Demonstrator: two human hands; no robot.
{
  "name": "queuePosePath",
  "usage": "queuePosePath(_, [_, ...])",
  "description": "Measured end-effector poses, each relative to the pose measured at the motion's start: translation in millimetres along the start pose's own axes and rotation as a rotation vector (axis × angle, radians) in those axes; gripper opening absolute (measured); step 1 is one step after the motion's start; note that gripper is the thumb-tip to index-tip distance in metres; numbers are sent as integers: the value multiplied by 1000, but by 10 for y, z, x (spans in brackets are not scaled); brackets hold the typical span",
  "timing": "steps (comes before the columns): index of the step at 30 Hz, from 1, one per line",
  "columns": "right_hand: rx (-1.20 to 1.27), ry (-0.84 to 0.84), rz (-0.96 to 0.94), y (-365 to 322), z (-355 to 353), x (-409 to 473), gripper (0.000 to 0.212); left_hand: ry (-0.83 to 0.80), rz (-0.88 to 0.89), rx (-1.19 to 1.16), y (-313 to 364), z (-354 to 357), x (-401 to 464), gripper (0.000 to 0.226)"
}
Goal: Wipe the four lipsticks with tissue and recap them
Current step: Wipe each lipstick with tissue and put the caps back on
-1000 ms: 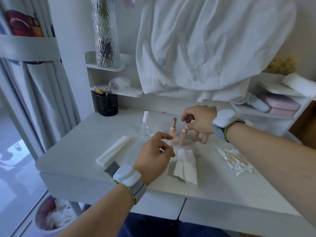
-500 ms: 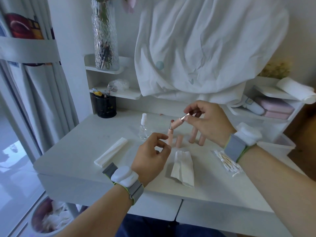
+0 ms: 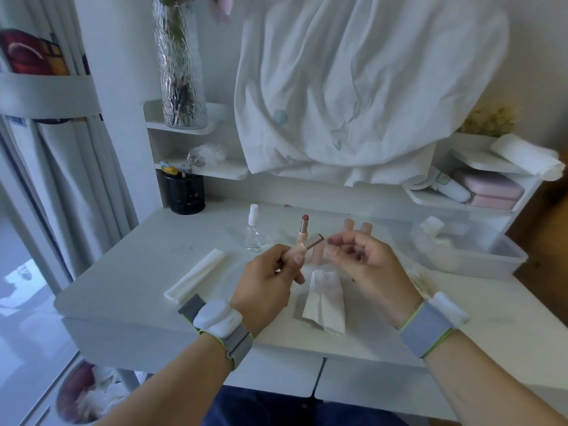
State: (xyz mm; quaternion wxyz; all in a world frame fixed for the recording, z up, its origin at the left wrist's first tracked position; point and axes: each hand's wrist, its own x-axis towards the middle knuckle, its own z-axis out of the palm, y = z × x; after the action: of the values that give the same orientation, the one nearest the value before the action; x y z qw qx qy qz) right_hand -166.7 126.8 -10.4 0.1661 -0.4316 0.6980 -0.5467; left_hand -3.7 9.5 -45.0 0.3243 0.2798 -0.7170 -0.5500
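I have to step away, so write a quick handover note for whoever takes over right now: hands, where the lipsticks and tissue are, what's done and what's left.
Left hand grips an uncapped lipstick, bullet end pointing right.
Right hand is loosely curled beside that tip and holds nothing.
On the desk: a second uncapped lipstick stands upright; two pink pieces stand behind the right hand, another is partly hidden by the hands.
Unfolded tissue lies in front of the hands; folded tissue lies to the left.
Done: two lipsticks uncapped.
Left: wiping with tissue, then recapping all four.
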Motion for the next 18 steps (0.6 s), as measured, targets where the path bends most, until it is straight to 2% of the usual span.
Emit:
queuePosePath(2, [-234, -104, -7, 76, -24, -75, 5, 6, -8, -38, 4, 2, -5, 31])
queuePosePath(5, [-516, -276, -29, 155, -9, -197, 13, 22, -3, -62, 22, 7, -12, 36])
queuePosePath(8, [-547, -257, -96, 212, 21, -242, 7, 21, -10, -61, 20, 5, -17, 35])
queuePosePath(11, [-545, -216, -125, 251, 49, -271, 14, 12, -7, -57, 14, -3, -12, 33])
queuePosePath(13, [-422, -92, -127, 256, 56, -290, 13, 10, 0, -53, 18, -7, -10, 33])
queuePosePath(15, [-187, 87, -100, 251, 55, -273, 12, 0, 3, -72, 24, -6, -10, 32])
queuePosePath(18, [401, 235, 46, 150, 99, -227, 20, -46, 3, -113, 32, -8, -14, 31])
